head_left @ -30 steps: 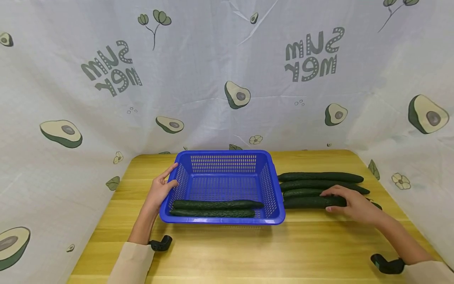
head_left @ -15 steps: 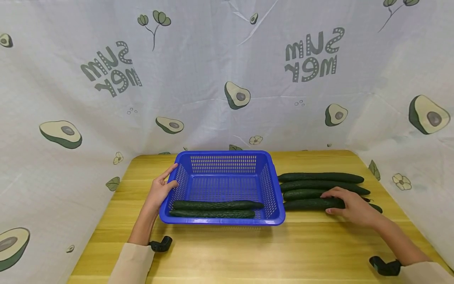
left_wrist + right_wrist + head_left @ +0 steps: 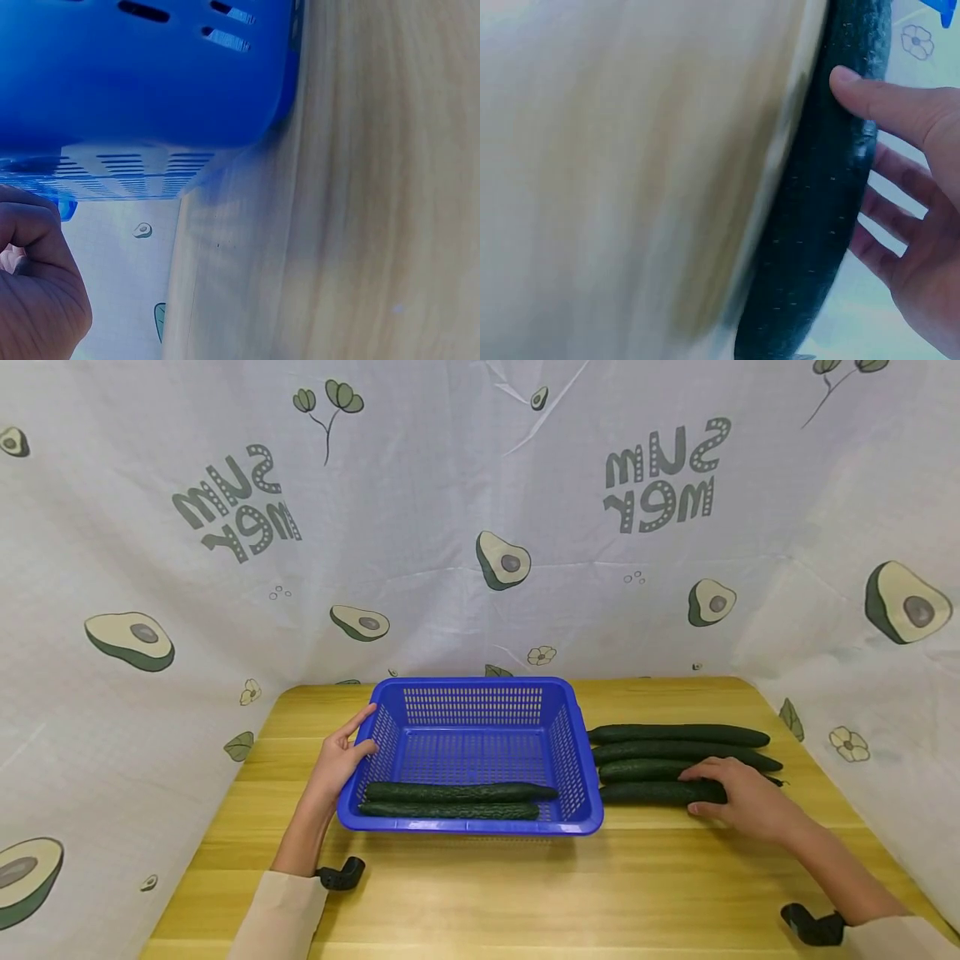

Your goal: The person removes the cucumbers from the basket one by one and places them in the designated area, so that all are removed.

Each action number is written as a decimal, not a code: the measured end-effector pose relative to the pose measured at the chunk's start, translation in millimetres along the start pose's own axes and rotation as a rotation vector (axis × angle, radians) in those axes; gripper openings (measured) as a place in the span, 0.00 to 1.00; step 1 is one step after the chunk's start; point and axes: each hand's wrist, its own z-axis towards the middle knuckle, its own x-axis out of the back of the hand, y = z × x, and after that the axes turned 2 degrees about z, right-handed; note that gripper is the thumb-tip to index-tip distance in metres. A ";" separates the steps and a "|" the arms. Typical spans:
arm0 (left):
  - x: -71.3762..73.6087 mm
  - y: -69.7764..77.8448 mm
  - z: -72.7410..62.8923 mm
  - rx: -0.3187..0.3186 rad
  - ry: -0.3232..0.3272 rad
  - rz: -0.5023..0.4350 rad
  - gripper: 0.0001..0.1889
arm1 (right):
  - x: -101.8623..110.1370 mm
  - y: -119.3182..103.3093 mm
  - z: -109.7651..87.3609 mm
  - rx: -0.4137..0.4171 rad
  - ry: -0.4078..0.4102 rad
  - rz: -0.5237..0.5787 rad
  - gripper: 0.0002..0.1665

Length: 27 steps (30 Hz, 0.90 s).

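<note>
A blue plastic basket [image 3: 471, 827] stands mid-table, with two cucumbers [image 3: 461, 792] lying along its near side. My left hand [image 3: 335, 766] grips the basket's left rim, thumb over the inside and a finger stretched along the edge. In the left wrist view, the curled fingers [image 3: 30, 232] show beside the basket wall [image 3: 150, 82]. To the right of the basket, several cucumbers [image 3: 678, 734] lie side by side. My right hand [image 3: 750, 797] holds the nearest cucumber [image 3: 652, 792], its thumb on the near side and fingers on the far side. In the right wrist view this cucumber [image 3: 810, 217] lies along the tabletop.
The wooden table [image 3: 480, 893] carries the basket and the cucumbers. A white curtain [image 3: 420, 510] printed with avocados surrounds it at the back and sides. A black wrist device [image 3: 341, 874] sits at the left wrist and another black device [image 3: 813, 927] at the right.
My right hand has shifted slightly left. The right end of the nearest cucumber, earlier visible beyond that hand, is now hidden. My left hand and the basket have stayed put.
</note>
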 end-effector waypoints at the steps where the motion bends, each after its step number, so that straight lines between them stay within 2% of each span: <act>1: 0.1 0.0 0.0 0.000 0.000 -0.001 0.36 | 1.7 -1.3 0.6 -0.005 0.005 -0.002 0.27; 16: -1.0 0.1 0.7 0.004 -0.007 -0.007 0.37 | 16.0 -28.7 18.3 0.023 0.057 0.054 0.24; 21: -0.9 -0.5 0.1 0.001 -0.002 0.004 0.37 | 21.4 -44.1 32.4 0.028 0.072 0.079 0.26; 27: -0.1 -0.1 -0.7 -0.002 -0.003 -0.010 0.36 | 26.8 -72.6 55.1 0.050 0.098 0.133 0.29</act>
